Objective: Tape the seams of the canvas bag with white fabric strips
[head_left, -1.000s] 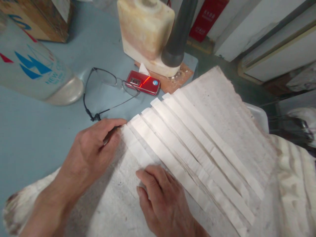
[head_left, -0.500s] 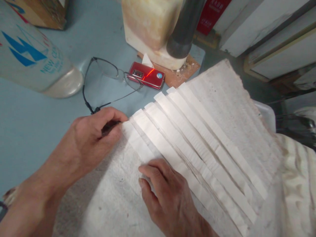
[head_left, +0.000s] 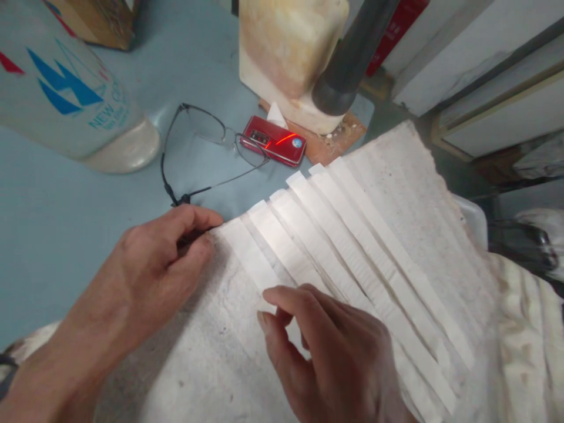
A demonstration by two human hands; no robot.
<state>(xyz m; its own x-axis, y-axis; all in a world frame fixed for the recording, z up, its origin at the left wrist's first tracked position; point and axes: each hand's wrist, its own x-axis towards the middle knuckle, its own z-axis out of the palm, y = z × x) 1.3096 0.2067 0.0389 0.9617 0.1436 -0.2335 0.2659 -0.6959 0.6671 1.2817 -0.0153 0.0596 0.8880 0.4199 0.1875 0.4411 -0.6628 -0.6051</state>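
Note:
A thick stack of rough white paper sheets (head_left: pixel 409 194) lies fanned out, its edges stepped in long diagonal strips (head_left: pixel 335 258). My left hand (head_left: pixel 154 270) rests at the stack's upper left corner, thumb and forefinger pinched on the corner of the top sheet (head_left: pixel 207 352). My right hand (head_left: pixel 335 352) is over the nearest strip, fingers bent, thumb and forefinger pinching that strip's edge.
On the blue table (head_left: pixel 53 235) lie wire-rimmed glasses (head_left: pixel 202 147) and a small red device (head_left: pixel 275 140). A large printed container (head_left: pixel 66 100), a cream block (head_left: pixel 291 53) with a dark cylinder (head_left: pixel 348 64) and a wooden box (head_left: pixel 101 17) stand behind. More white material (head_left: pixel 529 335) sits at right.
My right hand has lifted from lying flat on the sheet and curled into a pinch at the nearest strip. My left hand has stayed pinched at the corner. The view shifted slightly.

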